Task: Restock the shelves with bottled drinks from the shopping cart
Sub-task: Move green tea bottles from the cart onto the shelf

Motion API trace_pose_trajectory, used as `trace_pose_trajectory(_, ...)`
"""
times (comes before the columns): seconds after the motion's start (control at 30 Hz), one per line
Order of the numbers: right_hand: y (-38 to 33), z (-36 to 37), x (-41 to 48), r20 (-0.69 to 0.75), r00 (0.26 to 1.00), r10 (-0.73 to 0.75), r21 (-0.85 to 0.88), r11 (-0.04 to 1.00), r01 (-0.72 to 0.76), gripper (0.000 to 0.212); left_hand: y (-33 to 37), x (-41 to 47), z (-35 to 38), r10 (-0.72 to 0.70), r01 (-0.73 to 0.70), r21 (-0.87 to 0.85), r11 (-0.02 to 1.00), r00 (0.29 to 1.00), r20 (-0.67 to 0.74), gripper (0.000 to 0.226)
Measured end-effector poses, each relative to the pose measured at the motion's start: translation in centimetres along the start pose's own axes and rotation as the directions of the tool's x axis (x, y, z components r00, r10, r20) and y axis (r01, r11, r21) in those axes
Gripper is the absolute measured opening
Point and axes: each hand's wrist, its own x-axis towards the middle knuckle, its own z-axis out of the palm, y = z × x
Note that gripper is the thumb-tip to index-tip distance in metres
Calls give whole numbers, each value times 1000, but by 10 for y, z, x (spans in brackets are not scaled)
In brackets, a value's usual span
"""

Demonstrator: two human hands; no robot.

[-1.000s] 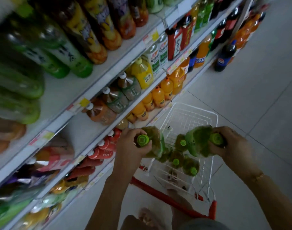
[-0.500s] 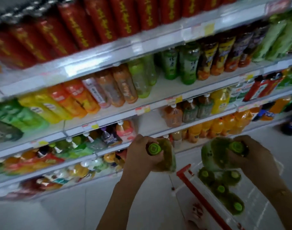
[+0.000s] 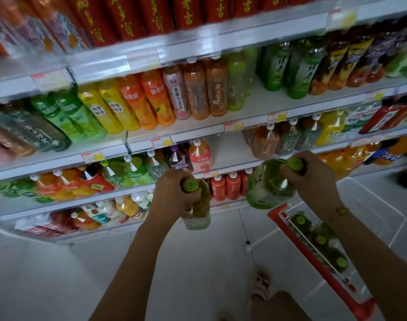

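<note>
Now both green bottles [image 3: 196,212] [image 3: 267,188] are nearer the shelves [image 3: 228,154].

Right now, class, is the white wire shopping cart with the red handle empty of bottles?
No, several green-capped plastic bottles lie inside the white wire shopping cart.

Left grip [image 3: 172,193] holds one green bottle [image 3: 198,216], right grip [image 3: 313,179] a second bottle [image 3: 267,188], before stocked shelves [image 3: 221,133].
</note>
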Motion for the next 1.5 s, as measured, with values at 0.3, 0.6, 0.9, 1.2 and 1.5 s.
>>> trace_pose_trajectory(0.3, 38, 58, 40, 92, 994, -51, -34, 998, 54, 26, -19, 73, 70, 221, -244, 83, 966, 951, 217, 35)
trace_pose_trajectory(0.6, 109, 117, 90, -1, 998, -56, -12, 998, 56, 30, -35, 162, 169, 313, -347, 146, 926, 925, 215, 37)
trace_pose_trajectory(0.9, 154, 167, 126, -96, 992, -82, 27, 996, 85, 30, -64, 255, 237, 444, -472, 143, 870, 876, 191, 38)
trace_pose_trajectory(1.2, 175, 177, 142, -105, 984, -147, -34, 989, 144, 31, -83, 281, 271, 412, -422, -136, 897, 906, -92, 42)
trace_pose_trajectory(1.5, 207, 174, 187, -15, 948, -317, -24, 948, 317, 24, -103, 302, 342, 109, -280, -478, 832, 929, -354, 62)
